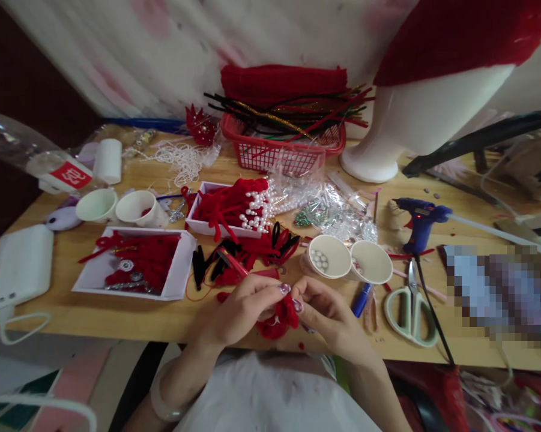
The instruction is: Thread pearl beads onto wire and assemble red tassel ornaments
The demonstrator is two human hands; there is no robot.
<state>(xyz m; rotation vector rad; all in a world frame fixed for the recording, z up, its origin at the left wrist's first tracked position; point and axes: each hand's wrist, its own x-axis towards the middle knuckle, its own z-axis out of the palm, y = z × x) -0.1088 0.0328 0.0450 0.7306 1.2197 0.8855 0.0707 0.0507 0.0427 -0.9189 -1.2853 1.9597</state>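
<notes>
Over the table's near edge, my left hand and my right hand meet around a small fuzzy red craft piece, apparently of bent pipe cleaners. Fingers of both hands pinch its upper part, while looped red petals hang below. Just beyond my left hand lie red and black pipe-cleaner loops. A white box to the left holds red fuzzy pieces and silvery ornaments. Behind it, another white box carries red pieces and white pearl sprays. My fingers hide part of the held piece.
Paper cups stand beyond my right hand. Scissors and a blue glue gun, its red light lit, are at the right. At the back are a red basket of pipe cleaners and a white mannequin stand. A plastic bottle leans left.
</notes>
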